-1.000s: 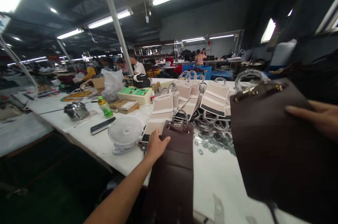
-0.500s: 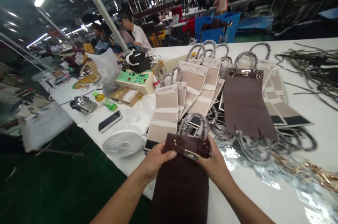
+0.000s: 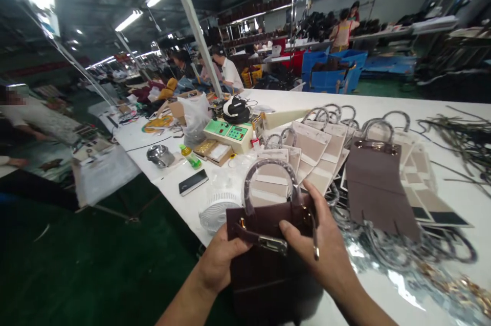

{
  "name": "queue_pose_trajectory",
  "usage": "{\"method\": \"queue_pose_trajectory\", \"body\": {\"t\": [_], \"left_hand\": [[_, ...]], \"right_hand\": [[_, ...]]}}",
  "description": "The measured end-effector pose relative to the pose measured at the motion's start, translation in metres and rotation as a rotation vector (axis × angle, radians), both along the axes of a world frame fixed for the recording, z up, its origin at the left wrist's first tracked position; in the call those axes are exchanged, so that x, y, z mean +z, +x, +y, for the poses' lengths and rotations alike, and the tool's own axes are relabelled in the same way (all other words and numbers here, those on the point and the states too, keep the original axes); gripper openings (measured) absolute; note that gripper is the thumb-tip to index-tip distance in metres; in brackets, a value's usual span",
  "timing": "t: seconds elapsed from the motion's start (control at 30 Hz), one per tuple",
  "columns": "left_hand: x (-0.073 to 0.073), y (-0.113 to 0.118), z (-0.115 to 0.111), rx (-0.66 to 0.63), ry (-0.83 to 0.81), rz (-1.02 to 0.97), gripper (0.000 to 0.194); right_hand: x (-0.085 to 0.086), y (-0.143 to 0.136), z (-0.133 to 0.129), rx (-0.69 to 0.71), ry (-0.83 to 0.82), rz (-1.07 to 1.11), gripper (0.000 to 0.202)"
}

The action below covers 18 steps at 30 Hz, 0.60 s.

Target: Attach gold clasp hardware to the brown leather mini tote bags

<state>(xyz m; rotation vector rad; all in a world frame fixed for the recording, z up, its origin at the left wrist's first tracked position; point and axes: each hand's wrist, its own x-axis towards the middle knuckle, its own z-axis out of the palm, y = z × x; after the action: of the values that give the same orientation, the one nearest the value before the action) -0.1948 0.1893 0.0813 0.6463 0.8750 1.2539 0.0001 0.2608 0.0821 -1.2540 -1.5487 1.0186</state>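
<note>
A dark brown handbag panel [image 3: 274, 285] with a plastic-wrapped handle [image 3: 271, 165] is held up in front of me at the table's edge. My left hand [image 3: 222, 259] grips its left side, thumb on the leather strap near the metal clasp [image 3: 272, 245]. My right hand [image 3: 322, 234] holds the right side, with its thumb on the front and fingers behind. A strap end with a metal tip hangs loose by the right palm. The fingers behind the leather are partly hidden.
A brown bag panel [image 3: 378, 182] lies on beige panels [image 3: 312, 144] with wrapped handles, right of centre. A white fan [image 3: 217, 211], phone [image 3: 193, 181], bottle [image 3: 191, 157] and green-topped machine [image 3: 226, 134] stand left. Gold hardware [image 3: 468, 287] lies at right. Other people [image 3: 232, 72] sit farther off.
The view has turned left and up. The bag panel is raised closer, its handle standing higher. The strap with the clasp has come away from the front, and its right end now hangs loose.
</note>
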Motion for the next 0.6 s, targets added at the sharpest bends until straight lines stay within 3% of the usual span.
{"method": "queue_pose_trajectory", "body": {"t": [0.17,0.3,0.43,0.6], "left_hand": [[0.01,-0.037,-0.008,0.055,0.031,-0.083,0.029],[0.027,-0.063,-0.016,0.102,0.019,-0.058,0.03],[0.04,-0.073,-0.024,0.176,-0.016,-0.009,0.034],[0.037,-0.071,-0.032,0.233,-0.044,0.035,0.034]], "right_hand": [[0.016,-0.048,0.0,0.015,0.055,-0.048,0.088],[0.026,-0.082,0.001,0.056,0.067,-0.019,0.087],[0.032,-0.098,0.005,0.144,0.043,0.007,0.089],[0.031,-0.101,0.011,0.251,-0.068,0.056,0.094]]}}
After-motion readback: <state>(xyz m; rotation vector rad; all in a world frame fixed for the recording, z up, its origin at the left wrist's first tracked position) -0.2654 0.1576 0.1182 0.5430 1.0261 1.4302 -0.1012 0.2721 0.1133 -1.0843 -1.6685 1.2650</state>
